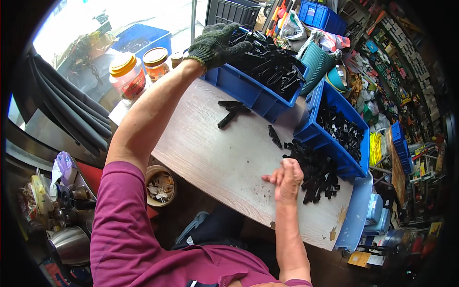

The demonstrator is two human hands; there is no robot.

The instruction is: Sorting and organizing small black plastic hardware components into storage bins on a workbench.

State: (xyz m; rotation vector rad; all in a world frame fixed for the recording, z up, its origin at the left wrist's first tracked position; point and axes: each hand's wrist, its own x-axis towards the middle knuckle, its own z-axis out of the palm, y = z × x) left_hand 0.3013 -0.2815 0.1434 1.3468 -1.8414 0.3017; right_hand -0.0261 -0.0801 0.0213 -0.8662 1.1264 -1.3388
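My left hand (216, 47), in a dark green knitted glove, reaches over the left end of a blue crate (239, 91) heaped with black plastic parts (272, 62). Its thumb stands apart from the other fingers, and no part shows in its grasp. Bare and curled, my right hand (287, 179) is above the table beside a loose pile of small black pieces (315, 170). Whether anything is inside its bent fingers is hidden. Between my hands, a few joined black parts (233, 113) and a single black piece (274, 137) lie on the pale tabletop (205, 138).
A second blue crate (330, 138) of small black parts stands at the table's right. Two lidded jars, one with a yellow lid (123, 67), sit at the left. Below the table edge is a round bin (160, 185). Cluttered shelves (401, 62) line the right.
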